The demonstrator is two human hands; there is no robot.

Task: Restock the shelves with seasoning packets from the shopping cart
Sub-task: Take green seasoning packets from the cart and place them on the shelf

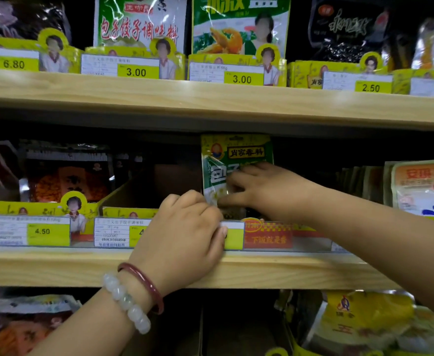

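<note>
Right hand [259, 191]: your fingers pinch the green seasoning packet [232, 163], keeping it upright so it can drop into its slot on the middle shelf [288, 268]. Left hand [187, 227]: curled over the slot's front edge beside the price tag [232, 235], seemingly steadying it; whether it grips anything is unclear. Dark packets [66, 176] stand far left.

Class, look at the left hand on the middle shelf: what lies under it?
The left hand covers part of a yellow-and-white price label; only a "4" shows, the remaining digits are hidden. Its fingertips touch the green seasoning packet.
</note>
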